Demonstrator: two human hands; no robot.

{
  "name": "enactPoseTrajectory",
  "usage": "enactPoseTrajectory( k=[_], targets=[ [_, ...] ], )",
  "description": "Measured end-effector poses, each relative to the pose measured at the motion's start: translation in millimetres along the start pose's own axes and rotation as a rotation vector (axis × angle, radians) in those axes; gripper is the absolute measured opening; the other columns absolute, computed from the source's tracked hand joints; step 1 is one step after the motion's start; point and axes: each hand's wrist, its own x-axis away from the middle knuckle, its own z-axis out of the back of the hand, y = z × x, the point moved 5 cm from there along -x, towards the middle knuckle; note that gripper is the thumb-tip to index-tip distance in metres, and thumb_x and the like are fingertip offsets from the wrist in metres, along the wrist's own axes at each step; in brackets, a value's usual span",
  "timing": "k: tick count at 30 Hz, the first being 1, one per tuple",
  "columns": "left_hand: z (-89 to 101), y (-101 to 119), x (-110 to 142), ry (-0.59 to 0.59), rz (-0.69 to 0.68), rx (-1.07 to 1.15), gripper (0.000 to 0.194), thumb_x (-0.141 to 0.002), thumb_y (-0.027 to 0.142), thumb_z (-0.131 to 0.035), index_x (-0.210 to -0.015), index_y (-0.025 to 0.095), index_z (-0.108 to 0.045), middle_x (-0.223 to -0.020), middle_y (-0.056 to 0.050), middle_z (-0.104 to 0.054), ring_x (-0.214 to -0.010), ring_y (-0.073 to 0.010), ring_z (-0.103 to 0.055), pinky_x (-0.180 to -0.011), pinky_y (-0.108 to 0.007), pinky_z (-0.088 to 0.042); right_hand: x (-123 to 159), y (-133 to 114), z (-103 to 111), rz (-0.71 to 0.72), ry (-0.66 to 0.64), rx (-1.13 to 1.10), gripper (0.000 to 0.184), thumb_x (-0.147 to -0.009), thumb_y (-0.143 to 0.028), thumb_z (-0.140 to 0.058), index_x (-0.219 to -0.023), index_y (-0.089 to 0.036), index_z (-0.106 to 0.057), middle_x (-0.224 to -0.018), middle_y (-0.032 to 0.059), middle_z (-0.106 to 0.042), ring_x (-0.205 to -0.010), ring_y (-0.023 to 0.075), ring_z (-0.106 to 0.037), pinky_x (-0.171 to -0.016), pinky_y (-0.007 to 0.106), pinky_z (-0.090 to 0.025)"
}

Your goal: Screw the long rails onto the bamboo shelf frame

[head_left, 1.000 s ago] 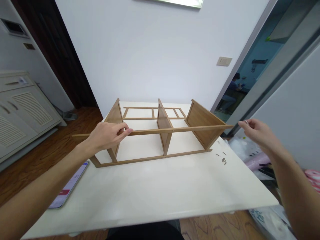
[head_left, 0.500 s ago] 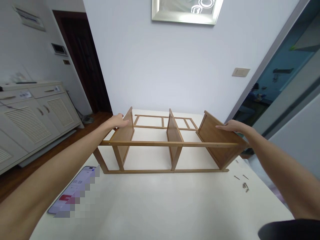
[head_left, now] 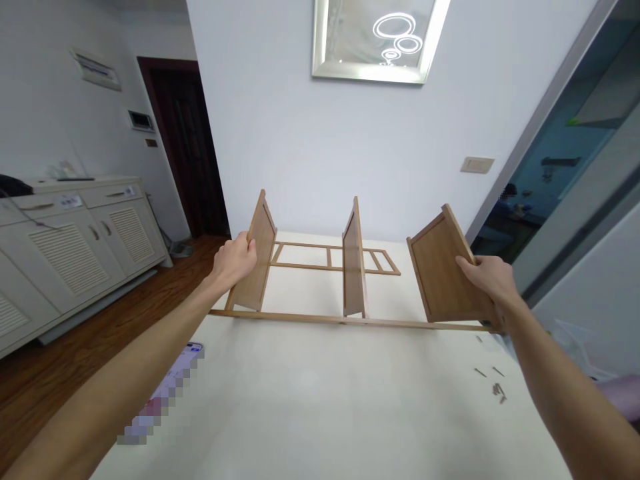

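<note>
Bare pale wall at the back, framed picture high up, broad white surface below. And there, across the far half of that surface, the wooden shelf frame, taken at both ends! Left hand: wrapped round the upper near edge of the left panel. Right hand: pinching the near edge of the right panel, thumb on the inner face, other fingers mostly hidden. A narrow grip on both sides, filled by thin board. Looks fairly light for such a spread; probably stiff along the near rail, likely to wobble at the joints under any twist. Smooth wood, so perhaps slightly slippery; not fragile, apart maybe from those slim rails. Best held just like this, by the two outer panels. Now for the lie of it: long axis left to right, roughly parallel to the wall, near rail low along the front, panels rising from it, middle panel untouched. Beyond, flat on the surface, a ladder-like frame, pointing much the same way. Far right, loose screws; left, a partly pixelated phone.
</note>
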Motion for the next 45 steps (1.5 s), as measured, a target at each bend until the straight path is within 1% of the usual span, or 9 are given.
enactPoseTrajectory(
  k=[3,5,13,19,25,33,37,41,45],
  targets=[
    [0.9,-2.8,19.2,0.109,0.0,0.06,0.052,-0.106,0.039,-0.032,-0.147,0.014,-0.052,-0.111,-0.024,-0.077,-0.104,-0.0421,-0.075,-0.09,-0.051,-0.055,25.1,2.7,7.8,-0.061,0.065,0.01,0.032,-0.093,-0.041,-0.069,-0.072,-0.018,-0.065,-0.069,0.0072,-0.063,-0.074,0.0232,-0.062,-0.072,0.036,-0.044],
    [-4.2,-4.7,29.0,0.163,0.005,0.105,0.054,-0.106,0.04,-0.03,-0.15,0.013,-0.048,-0.111,-0.024,-0.077,-0.104,-0.0421,-0.076,-0.09,-0.051,-0.055,42.0,2.5,8.4,-0.07,0.144,-0.026,0.038,-0.091,-0.042,-0.065,-0.061,-0.022,-0.055,-0.058,0.0052,-0.053,-0.065,0.0223,-0.054,-0.067,0.036,-0.036],
    [-45.3,-16.9,58.3,0.248,0.027,0.31,0.049,-0.107,0.036,-0.032,-0.148,0.011,-0.042,-0.126,-0.023,-0.074,-0.113,-0.0377,-0.075,-0.093,-0.044,-0.057,100.5,16.1,-18.4,-0.106,0.416,-0.199,0.043,-0.088,-0.047,-0.055,-0.058,-0.027,-0.03,-0.055,-0.0039,-0.033,-0.058,0.0148,-0.036,-0.061,0.032,-0.026],
    [-63.6,-28.8,71.1,0.27,0.062,0.405,0.045,-0.106,0.036,-0.033,-0.145,0.014,-0.038,-0.132,-0.024,-0.071,-0.118,-0.0368,-0.073,-0.094,-0.046,-0.059,126.8,23.8,-31.4,-0.129,0.496,-0.3,0.043,-0.088,-0.053,-0.053,-0.059,-0.027,-0.033,-0.057,-0.0025,-0.038,-0.058,0.0154,-0.037,-0.06,0.033,-0.029],
    [-66.0,-37.1,70.5,0.21,0.03,0.447,0.045,-0.103,0.038,-0.038,-0.143,0.017,-0.04,-0.129,-0.022,-0.072,-0.117,-0.0359,-0.074,-0.095,-0.046,-0.059,133.2,32.2,-34.1,-0.154,0.455,-0.346,0.042,-0.087,-0.058,-0.051,-0.062,-0.026,-0.039,-0.056,-0.0021,-0.042,-0.057,0.0155,-0.039,-0.061,0.033,-0.032],
    [-59.0,-58.7,65.8,0.064,0.0,0.468,0.043,-0.094,0.042,-0.052,-0.131,0.02,-0.051,-0.115,-0.018,-0.078,-0.102,-0.0379,-0.078,-0.088,-0.048,-0.062,123.9,45.3,-22.5,-0.146,0.248,-0.357,0.045,-0.078,-0.066,-0.056,-0.059,-0.026,-0.047,-0.051,0.0005,-0.047,-0.055,0.0185,-0.044,-0.056,0.033,-0.035],
    [-61.5,-61.6,65.5,0.042,-0.017,0.55,0.045,-0.091,0.043,-0.054,-0.129,0.02,-0.052,-0.122,-0.017,-0.077,-0.113,-0.0355,-0.076,-0.093,-0.047,-0.063,122.5,43.3,-12.9,-0.116,0.192,-0.359,0.051,-0.073,-0.074,-0.058,-0.064,-0.024,-0.057,-0.052,0.0022,-0.051,-0.054,0.0204,-0.048,-0.055,0.035,-0.037],
    [-33.3,-60.3,56.7,0.097,-0.071,0.665,0.054,-0.095,0.047,-0.049,-0.141,0.018,-0.042,-0.144,-0.019,-0.066,-0.132,-0.0289,-0.068,-0.102,-0.042,-0.062,119.7,36.7,14.5,-0.056,0.2,-0.395,0.062,-0.074,-0.083,-0.053,-0.079,-0.022,-0.066,-0.06,0.0038,-0.058,-0.058,0.0234,-0.055,-0.056,0.036,-0.043],
    [42.8,-48.1,26.1,0.167,-0.141,0.615,0.056,-0.103,0.052,-0.036,-0.149,0.019,-0.032,-0.16,-0.02,-0.051,-0.143,-0.0246,-0.058,-0.106,-0.037,-0.058,93.4,23.2,74.7,-0.054,0.36,-0.369,0.06,-0.09,-0.075,-0.042,-0.1,-0.023,-0.07,-0.068,0.0048,-0.055,-0.062,0.0257,-0.054,-0.059,0.04,-0.041]
  ],
)
